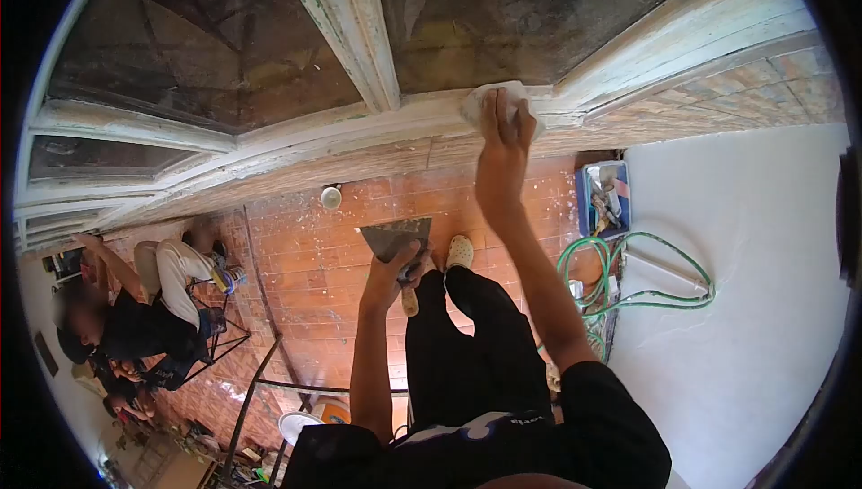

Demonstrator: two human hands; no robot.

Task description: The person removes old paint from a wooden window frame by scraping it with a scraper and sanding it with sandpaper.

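My left hand (398, 272) is closed around a wide putty knife (397, 235), its broad flat blade pointing forward and its handle (409, 301) toward my legs. My right hand (507, 134) reaches up to the window and presses a folded white sheet (478, 105) with bent fingers. The sheet lies against the lower rail of the white-painted window frame (435, 114). Old paint on the frame looks worn and chipped, with green showing on the upright bar (337, 13). Dark glass panes (530, 22) fill the spaces between the bars.
A white cup (331, 196) stands on the paint-flecked tiled floor (296, 264). To the right are a blue bin (584, 202) of tools and a coiled green hose (709, 282) by the white wall. At left, a person (153, 332) sits on a stool near the window. Behind stands a dark metal frame (314, 389).
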